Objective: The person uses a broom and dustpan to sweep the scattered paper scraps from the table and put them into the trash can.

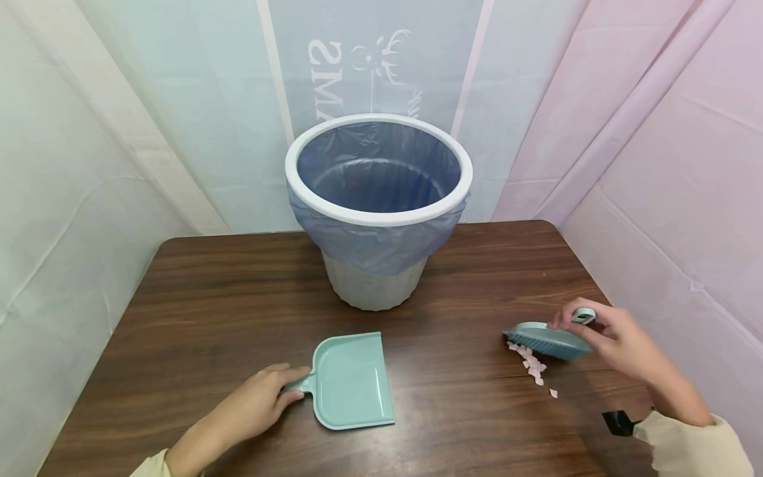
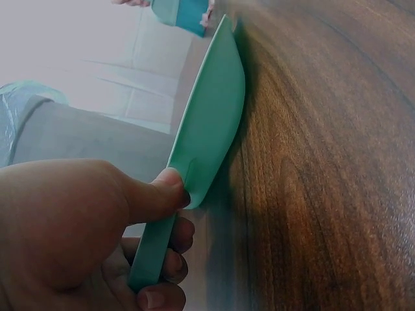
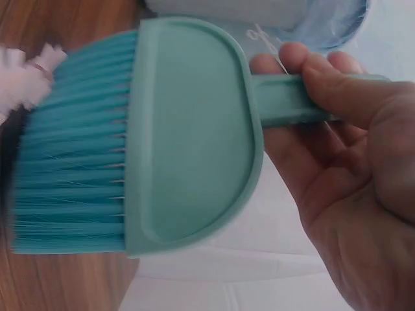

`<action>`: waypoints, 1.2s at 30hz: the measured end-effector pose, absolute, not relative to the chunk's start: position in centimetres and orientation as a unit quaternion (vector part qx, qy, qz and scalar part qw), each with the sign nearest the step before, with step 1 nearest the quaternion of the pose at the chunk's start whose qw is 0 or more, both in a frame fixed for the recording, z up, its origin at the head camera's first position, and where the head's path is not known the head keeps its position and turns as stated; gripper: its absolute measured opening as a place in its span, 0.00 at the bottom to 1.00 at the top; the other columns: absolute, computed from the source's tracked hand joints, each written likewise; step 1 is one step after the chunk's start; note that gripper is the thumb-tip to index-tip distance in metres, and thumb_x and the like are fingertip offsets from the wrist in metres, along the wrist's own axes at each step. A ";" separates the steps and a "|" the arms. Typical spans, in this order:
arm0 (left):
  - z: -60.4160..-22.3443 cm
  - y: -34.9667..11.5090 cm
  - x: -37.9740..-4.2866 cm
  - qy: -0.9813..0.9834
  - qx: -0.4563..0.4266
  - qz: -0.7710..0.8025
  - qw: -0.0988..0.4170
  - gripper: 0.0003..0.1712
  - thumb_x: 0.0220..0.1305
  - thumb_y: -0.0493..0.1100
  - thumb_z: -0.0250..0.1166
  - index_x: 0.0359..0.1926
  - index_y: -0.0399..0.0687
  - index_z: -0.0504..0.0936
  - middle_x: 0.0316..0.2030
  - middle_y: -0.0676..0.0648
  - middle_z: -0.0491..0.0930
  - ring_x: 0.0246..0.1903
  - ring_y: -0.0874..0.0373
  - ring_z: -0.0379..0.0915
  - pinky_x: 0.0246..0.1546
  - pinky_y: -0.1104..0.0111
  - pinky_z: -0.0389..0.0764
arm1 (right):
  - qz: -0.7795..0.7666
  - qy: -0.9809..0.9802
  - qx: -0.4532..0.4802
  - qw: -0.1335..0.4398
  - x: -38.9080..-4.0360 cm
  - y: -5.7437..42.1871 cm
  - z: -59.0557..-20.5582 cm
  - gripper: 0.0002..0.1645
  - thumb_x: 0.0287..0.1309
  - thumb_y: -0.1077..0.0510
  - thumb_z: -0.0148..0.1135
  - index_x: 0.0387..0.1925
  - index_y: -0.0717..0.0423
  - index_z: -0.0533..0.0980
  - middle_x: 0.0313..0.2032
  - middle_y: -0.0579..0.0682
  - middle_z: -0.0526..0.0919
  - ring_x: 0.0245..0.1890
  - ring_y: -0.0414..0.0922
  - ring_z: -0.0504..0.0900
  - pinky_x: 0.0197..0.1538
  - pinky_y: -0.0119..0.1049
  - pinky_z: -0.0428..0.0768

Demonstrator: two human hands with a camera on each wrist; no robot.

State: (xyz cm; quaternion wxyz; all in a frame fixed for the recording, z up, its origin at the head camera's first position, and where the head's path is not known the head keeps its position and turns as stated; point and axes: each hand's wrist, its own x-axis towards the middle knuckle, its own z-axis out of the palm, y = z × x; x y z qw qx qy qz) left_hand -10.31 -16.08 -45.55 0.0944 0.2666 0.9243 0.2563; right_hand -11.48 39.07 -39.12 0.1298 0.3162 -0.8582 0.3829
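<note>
The dustpan is gripped by the left hand, the brush by the right hand. Pale scraps are spread on the desk beside the brush, none on the dustpan, so collection seems undone; the inside of the bin is poorly seen.

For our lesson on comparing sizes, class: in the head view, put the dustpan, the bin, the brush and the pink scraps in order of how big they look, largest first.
1. Bin
2. Dustpan
3. Brush
4. Pink scraps, even taken together
</note>
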 end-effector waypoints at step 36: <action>-45.5 -15.9 -10.6 0.926 0.276 0.240 0.092 0.23 0.62 0.42 0.63 0.57 0.40 0.76 0.52 0.38 0.77 0.53 0.42 0.72 0.50 0.52 0.75 | 0.206 -0.935 -0.018 0.290 -8.8 31.2 -39.8 0.08 0.52 0.69 0.60 0.31 0.55 0.72 0.19 0.48 0.76 0.13 0.33 0.66 0.16 0.25 0.61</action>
